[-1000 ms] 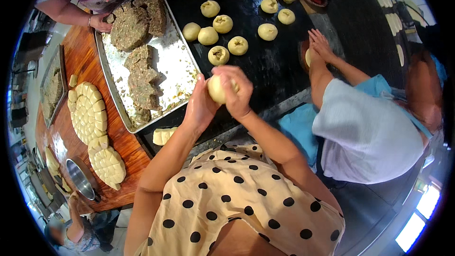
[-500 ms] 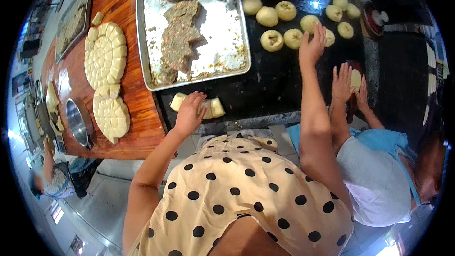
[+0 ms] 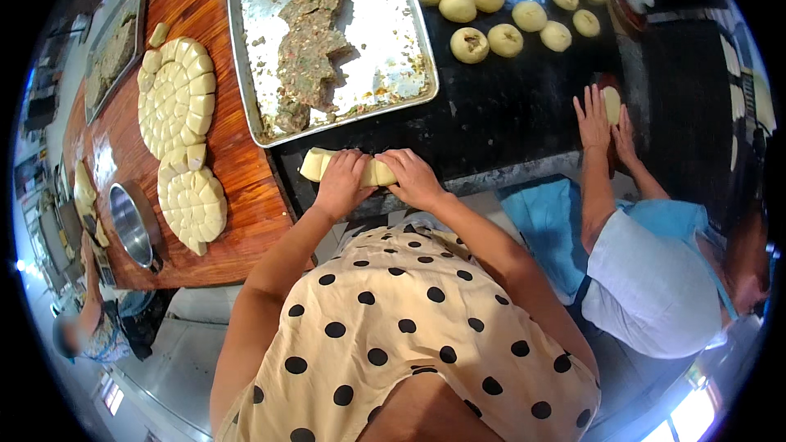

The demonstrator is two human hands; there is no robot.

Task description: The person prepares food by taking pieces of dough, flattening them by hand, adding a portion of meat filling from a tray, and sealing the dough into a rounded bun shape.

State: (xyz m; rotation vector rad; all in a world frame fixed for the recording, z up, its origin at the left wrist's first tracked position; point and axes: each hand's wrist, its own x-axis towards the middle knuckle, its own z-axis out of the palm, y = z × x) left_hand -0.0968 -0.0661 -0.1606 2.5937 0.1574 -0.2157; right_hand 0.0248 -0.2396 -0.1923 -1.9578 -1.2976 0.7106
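Note:
Near the front edge of the black worktop lies a pale, elongated piece of dough (image 3: 315, 164). My left hand (image 3: 342, 183) is curled over its middle, fingers closed on it. Close beside it, my right hand (image 3: 416, 180) grips the dough's right end, the fingers folded over the top. The fingers hide much of the dough's middle. Just beyond my hands stands a metal tray (image 3: 352, 121) with slabs of a speckled brown-green minced filling (image 3: 315, 53). Farther right on the black worktop sit several round dough balls (image 3: 505, 40), some with an open, puckered top.
At left, a wooden table (image 3: 237, 233) bears a cluster of cut dough pieces (image 3: 182, 98), a metal bowl (image 3: 133, 221) and another tray (image 3: 115, 57). To my right, a co-worker's hands (image 3: 594, 119) hold a flat dough piece (image 3: 612, 105). Another person (image 3: 90, 323) is at far left.
My right hand has come back from the dough balls to the elongated dough and now grips it beside my left hand. My left hand has stayed on that dough.

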